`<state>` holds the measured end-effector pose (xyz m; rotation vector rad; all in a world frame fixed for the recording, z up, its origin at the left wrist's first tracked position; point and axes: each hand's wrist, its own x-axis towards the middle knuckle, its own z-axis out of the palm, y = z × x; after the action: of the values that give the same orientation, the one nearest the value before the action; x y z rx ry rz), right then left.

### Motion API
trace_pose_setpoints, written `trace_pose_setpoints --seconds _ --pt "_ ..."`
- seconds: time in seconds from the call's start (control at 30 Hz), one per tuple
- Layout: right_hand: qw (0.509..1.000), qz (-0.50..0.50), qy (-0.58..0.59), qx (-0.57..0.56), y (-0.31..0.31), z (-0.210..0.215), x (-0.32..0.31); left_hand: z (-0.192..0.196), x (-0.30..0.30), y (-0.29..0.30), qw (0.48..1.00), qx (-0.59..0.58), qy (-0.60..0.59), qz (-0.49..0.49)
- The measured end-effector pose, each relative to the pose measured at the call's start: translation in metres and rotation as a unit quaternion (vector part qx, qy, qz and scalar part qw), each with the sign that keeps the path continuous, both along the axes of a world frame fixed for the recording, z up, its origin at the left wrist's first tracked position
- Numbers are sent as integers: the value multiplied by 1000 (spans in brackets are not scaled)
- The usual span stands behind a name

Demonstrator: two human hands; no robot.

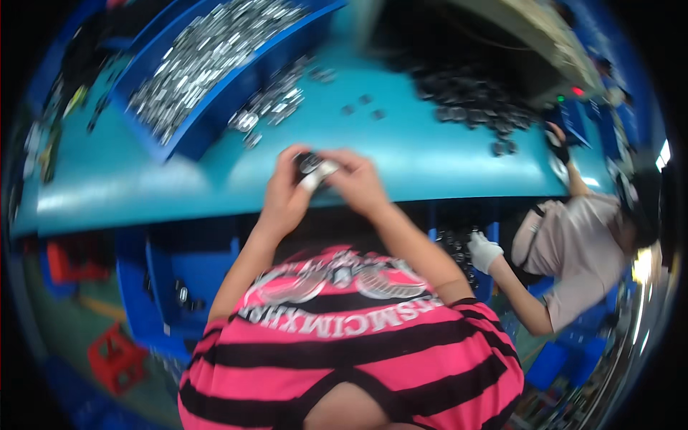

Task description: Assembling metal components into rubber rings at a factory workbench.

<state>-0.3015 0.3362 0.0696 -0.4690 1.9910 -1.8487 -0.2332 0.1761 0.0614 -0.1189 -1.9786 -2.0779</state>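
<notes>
My left hand (285,188) and my right hand (357,179) meet at the near edge of a turquoise worktable (401,154). Between their fingertips they pinch a small part (313,169), dark on one side and shiny silver on the other. Both hands touch it. The picture is blurred, so the part's exact shape is unclear. Loose silver pieces (276,104) lie on the table just beyond my hands, and a few small dark pieces (362,106) sit further back.
A blue bin (215,93) full of silver metal pieces stands at the back left. A heap of black round parts (469,97) lies at the back right. A co-worker in a white glove (484,251) sits to my right. Blue and red crates (115,355) stand under the table.
</notes>
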Motion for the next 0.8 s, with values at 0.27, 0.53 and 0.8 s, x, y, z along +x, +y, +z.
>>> trace_pose_setpoints --seconds 0.27,0.53,0.8 --pt "992 6 -115 -48 -8 13 -8 6 1 -4 997 36 -66 -15" --pt "986 9 -137 -90 -7 12 -13 5 0 0 999 2 -42 4" --pt "980 63 -166 -87 1 15 -21 11 2 0 998 -13 -59 2"
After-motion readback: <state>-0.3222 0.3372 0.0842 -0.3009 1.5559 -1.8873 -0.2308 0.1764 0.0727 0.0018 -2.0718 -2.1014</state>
